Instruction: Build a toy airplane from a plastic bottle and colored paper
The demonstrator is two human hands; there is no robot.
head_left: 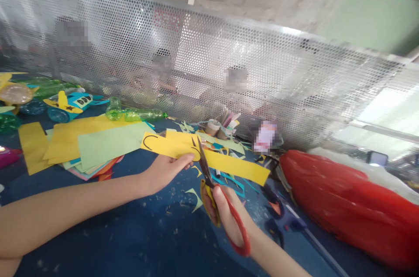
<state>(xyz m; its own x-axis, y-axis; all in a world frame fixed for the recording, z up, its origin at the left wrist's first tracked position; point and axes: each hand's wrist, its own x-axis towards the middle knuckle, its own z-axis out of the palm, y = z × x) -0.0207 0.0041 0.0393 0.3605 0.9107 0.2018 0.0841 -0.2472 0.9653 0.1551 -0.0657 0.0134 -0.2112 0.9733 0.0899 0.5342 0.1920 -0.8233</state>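
My left hand [168,170] pinches a long strip of yellow paper [170,145] by its lower edge, thumb on top. Curved black lines are drawn on the strip. My right hand [225,207] grips scissors [240,231] with red and yellow handles. Their blades [203,161] lie parted across the strip, just right of a drawn curve. Beyond the blades the paper runs on to the right and droops slightly.
Coloured sheets [111,144] are stacked at the left, near bottle-made planes [77,101] and a green bottle [144,114]. Paper scraps and a pen cup [213,128] lie ahead. At the right are a glue gun [290,218] and a red bag [347,198]. A perforated metal screen [203,56] stands behind.
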